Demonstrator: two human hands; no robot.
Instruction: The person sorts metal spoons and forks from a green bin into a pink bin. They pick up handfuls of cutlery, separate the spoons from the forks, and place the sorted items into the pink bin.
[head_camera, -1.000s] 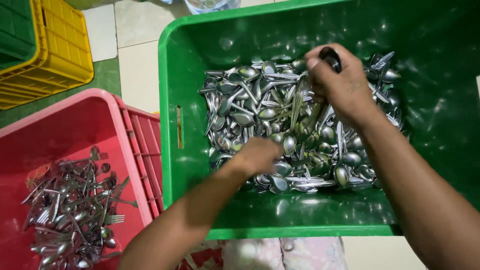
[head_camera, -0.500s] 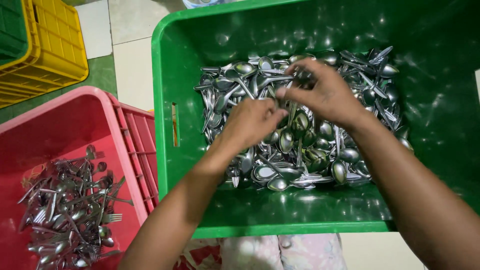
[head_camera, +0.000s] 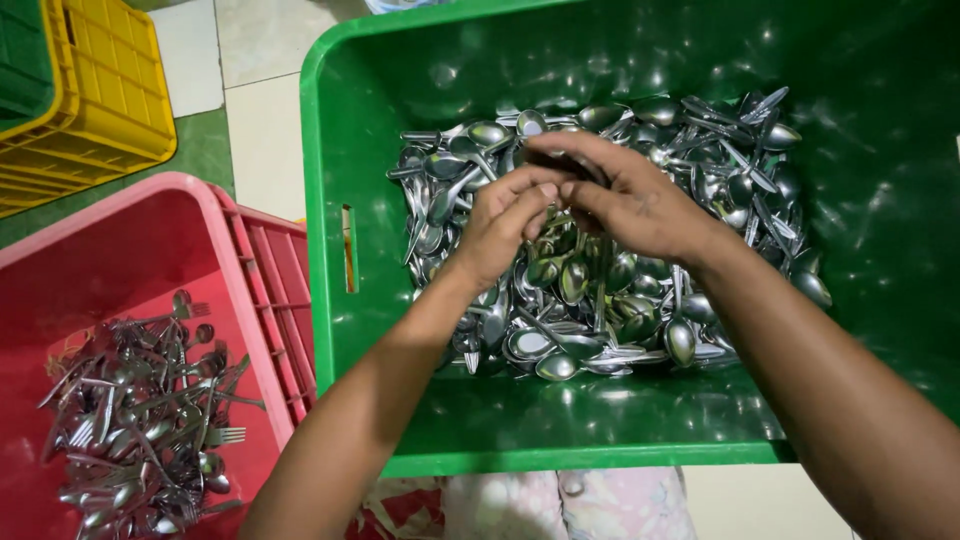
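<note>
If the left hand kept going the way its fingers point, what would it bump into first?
Most likely the right hand: the left hand points up and rightward, its fingertips already meeting the right fingers above the spoons in the green crate. Depth is hard to judge.

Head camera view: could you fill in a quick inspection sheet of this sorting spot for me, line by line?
Surface: pale floor tiles with a green strip at left; the crates stand on them.
Job's things: green crate holding a heap of metal spoons.
Clutter: red crate with a smaller pile of forks and spoons; yellow crate at upper left.
Hands: left hand and right hand meet above the spoons, fingertips together; what they pinch cannot be made out.
Cables: nothing seen.
Surroundings: patterned cloth at the bottom edge.
</note>
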